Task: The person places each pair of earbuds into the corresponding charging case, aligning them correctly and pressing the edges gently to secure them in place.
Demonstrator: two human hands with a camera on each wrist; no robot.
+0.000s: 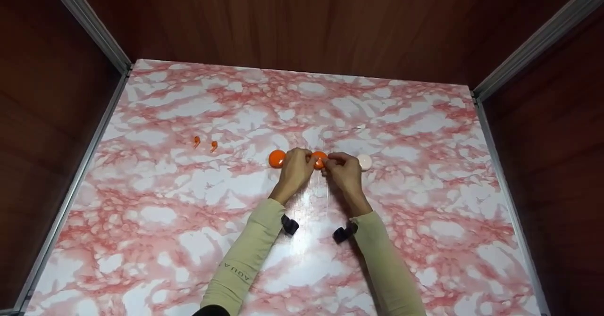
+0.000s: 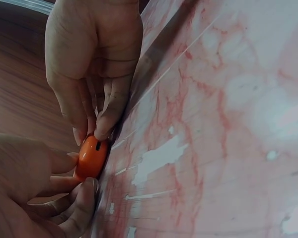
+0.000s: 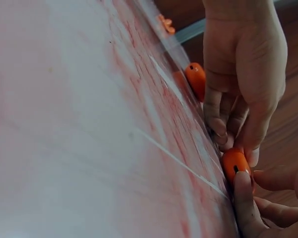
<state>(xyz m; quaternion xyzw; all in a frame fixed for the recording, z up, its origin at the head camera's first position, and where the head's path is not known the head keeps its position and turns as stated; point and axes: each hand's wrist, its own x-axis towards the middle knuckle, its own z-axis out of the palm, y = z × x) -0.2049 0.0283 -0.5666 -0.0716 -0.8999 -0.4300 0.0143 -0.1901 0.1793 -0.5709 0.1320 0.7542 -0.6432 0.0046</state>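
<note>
A small round orange earbud case (image 1: 320,159) lies on the marbled table between my two hands. In the left wrist view a dark slot shows on the side of this case (image 2: 92,158). My left hand (image 1: 297,169) pinches it from the left with thumb and fingertips. From the other side my right hand (image 1: 347,173) grips it the same way; in the right wrist view the thumb of that right hand (image 3: 275,203) lies by the slot. Another orange case (image 1: 277,159) sits just left of my left hand. A white round case (image 1: 364,162) is right beside my right hand.
Two orange earbuds (image 1: 205,144) lie apart on the left part of the red-and-white table (image 1: 188,240). Dark wood-look panels (image 1: 292,23) with metal edge strips enclose the table at the back and both sides.
</note>
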